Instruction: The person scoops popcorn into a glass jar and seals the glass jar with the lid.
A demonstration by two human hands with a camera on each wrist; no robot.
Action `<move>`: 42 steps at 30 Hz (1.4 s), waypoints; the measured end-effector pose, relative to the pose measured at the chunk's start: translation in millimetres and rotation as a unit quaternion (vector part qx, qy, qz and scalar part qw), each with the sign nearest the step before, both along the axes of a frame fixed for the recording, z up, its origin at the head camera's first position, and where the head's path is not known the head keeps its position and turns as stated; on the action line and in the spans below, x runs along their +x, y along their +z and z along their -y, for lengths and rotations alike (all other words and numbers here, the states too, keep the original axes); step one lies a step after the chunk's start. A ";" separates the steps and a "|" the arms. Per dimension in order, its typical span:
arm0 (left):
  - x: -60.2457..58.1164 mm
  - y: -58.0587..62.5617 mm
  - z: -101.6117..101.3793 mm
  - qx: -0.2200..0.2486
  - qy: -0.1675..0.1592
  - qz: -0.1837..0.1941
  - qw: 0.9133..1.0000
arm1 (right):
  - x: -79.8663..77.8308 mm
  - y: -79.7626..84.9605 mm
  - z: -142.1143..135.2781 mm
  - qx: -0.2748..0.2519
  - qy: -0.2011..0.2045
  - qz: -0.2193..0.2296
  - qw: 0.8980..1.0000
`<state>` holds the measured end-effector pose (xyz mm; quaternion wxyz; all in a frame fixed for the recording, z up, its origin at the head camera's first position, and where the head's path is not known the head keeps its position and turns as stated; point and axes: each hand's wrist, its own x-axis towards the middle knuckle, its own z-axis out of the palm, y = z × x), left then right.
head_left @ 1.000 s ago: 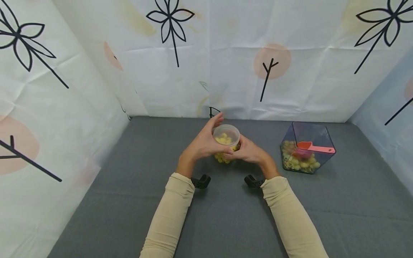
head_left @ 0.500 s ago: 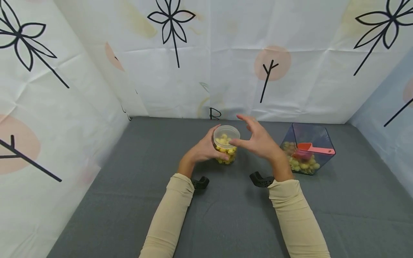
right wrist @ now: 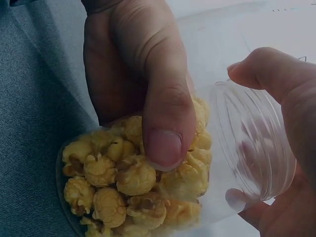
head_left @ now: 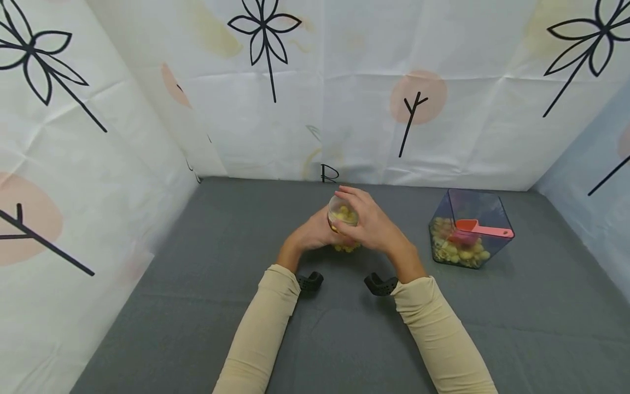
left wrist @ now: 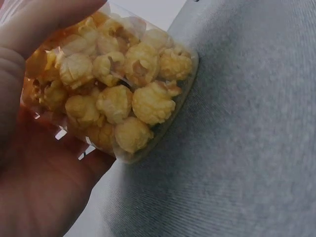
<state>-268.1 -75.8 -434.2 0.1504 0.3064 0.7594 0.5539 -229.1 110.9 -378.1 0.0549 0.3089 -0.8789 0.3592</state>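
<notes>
A clear round jar of yellow popcorn stands upright on the grey cloth, its base close to the surface in the left wrist view. My left hand grips the jar's body, thumb on the near side and palm wrapped around it. At the top is a clear lid with ridged rings. My right hand holds this lid between curved fingers and thumb, above the left thumb. Popcorn fills the lower part of the jar in the right wrist view; the upper part looks clear. In the head view, the hands hide much of the jar.
To the right stands a bluish see-through square bin with popcorn in its bottom. A coral scoop lies in it, handle over the near rim. White patterned cloth hangs behind the grey table.
The right hand first let go of the jar and drew back right with spread fingers. It has now come back left and taken hold of the lid. The left hand kept its grip.
</notes>
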 end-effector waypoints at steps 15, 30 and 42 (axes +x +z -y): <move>2.9 1.8 3.0 0.003 -0.014 0.017 1.000 | -0.1 -1.6 1.2 -0.013 0.019 -0.033 0.999; 1.7 -1.7 5.0 -0.023 -0.015 0.003 1.000 | 14.5 6.0 10.5 0.062 -0.068 0.024 0.995; 3.0 -1.6 5.1 -0.009 0.001 0.025 1.000 | 12.2 7.5 5.8 0.032 -0.115 0.062 0.991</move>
